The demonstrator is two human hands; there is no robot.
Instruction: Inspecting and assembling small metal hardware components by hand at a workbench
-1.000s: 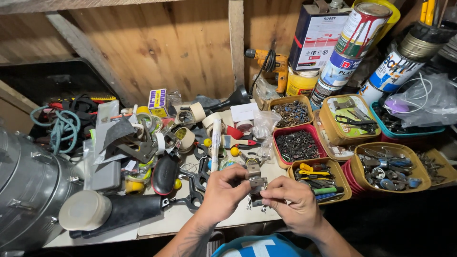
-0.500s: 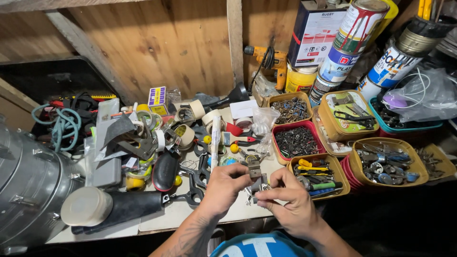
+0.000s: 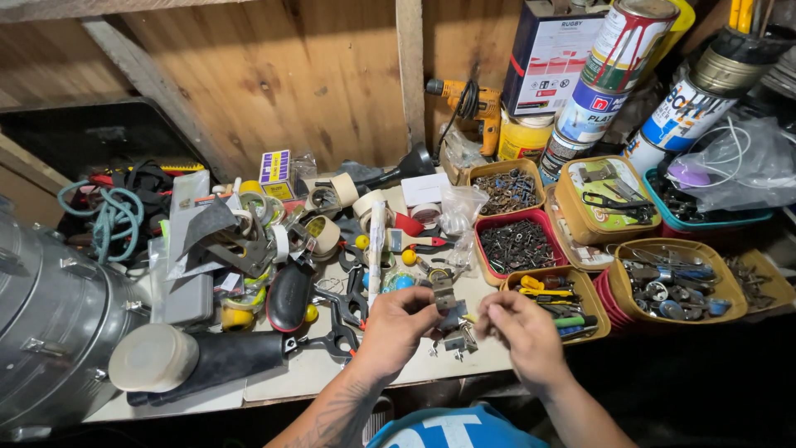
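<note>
My left hand (image 3: 395,328) pinches a small metal hinge (image 3: 444,296) by its upper leaf over the near edge of the cluttered workbench (image 3: 290,383). My right hand (image 3: 522,332) is just to its right, fingers curled toward the hinge, fingertips a little apart from it; whether it holds something small I cannot tell. More small metal fittings (image 3: 456,338) lie on the bench directly under both hands.
A red tray of dark screws (image 3: 516,245) and several yellow trays of tools (image 3: 668,278) sit to the right. Paint cans (image 3: 605,75) and an orange drill (image 3: 468,99) stand behind. Tape rolls (image 3: 325,234), clamps and a metal drum (image 3: 50,332) crowd the left.
The hands have drawn slightly apart: my right hand came off the hinge, which now stays only in my left hand. The view shifted a little.
</note>
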